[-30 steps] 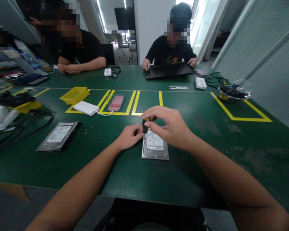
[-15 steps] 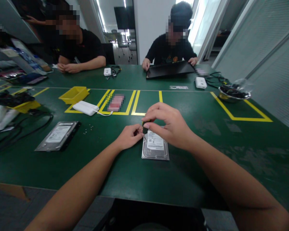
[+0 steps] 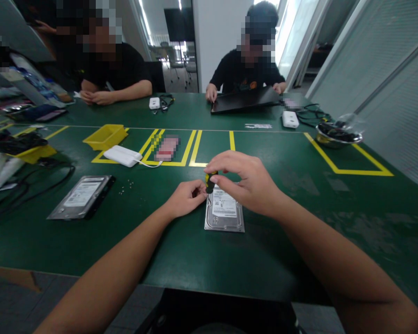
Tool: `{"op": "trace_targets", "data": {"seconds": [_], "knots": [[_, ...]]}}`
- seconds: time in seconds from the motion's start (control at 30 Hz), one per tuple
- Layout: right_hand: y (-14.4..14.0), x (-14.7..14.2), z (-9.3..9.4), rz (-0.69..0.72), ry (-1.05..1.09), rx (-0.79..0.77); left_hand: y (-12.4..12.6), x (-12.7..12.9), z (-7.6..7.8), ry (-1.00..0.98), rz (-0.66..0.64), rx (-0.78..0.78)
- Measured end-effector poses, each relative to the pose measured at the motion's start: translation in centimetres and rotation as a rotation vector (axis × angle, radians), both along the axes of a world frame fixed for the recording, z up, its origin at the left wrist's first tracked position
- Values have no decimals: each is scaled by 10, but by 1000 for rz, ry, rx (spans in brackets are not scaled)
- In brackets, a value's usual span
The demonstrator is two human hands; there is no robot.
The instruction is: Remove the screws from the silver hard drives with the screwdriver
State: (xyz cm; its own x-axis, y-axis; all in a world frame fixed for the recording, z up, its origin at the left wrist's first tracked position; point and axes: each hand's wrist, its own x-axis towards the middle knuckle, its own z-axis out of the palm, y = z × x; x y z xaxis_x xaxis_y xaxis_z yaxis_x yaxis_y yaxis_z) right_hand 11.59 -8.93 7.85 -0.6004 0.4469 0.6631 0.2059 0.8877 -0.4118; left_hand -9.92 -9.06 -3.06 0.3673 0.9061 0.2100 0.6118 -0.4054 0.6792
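Observation:
A silver hard drive [image 3: 225, 214] with a white label lies flat on the green table in front of me. Over its upper left part, my right hand [image 3: 252, 183] grips a short screwdriver [image 3: 210, 182] by its black and yellow handle, held upright. The screwdriver's tip is hidden. My left hand [image 3: 186, 199] is closed at the drive's left edge, thumb and fingertips together beside the tool; I cannot make out what they pinch. A second hard drive [image 3: 81, 197] rests to the left, with several small screws [image 3: 126, 186] scattered beside it.
Behind the drives are a white power bank [image 3: 122, 156] cabled to a phone [image 3: 167, 148], and a yellow bin [image 3: 105, 137]. Black cables [image 3: 28, 185] lie at left. A metal bowl [image 3: 338, 138] stands at right. Across the table, a person holds a black panel [image 3: 245, 100].
The fingers of my right hand have shifted slightly on the screwdriver, showing more of its handle. My left hand has stayed in place, and the drive has hardly moved.

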Motion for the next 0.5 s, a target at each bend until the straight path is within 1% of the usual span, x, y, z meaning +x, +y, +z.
{"op": "trace_targets", "data": {"seconds": [0.13,0.33,0.5], "knots": [[0,0,-1,0,2,4,0,0,-1,7,-2,7],[1,-2,-6,-33,45,-34,0,0,-1,12,-8,22],[3,-3,-8,-58,48,-15,1,0,-1,14,-7,20]]}}
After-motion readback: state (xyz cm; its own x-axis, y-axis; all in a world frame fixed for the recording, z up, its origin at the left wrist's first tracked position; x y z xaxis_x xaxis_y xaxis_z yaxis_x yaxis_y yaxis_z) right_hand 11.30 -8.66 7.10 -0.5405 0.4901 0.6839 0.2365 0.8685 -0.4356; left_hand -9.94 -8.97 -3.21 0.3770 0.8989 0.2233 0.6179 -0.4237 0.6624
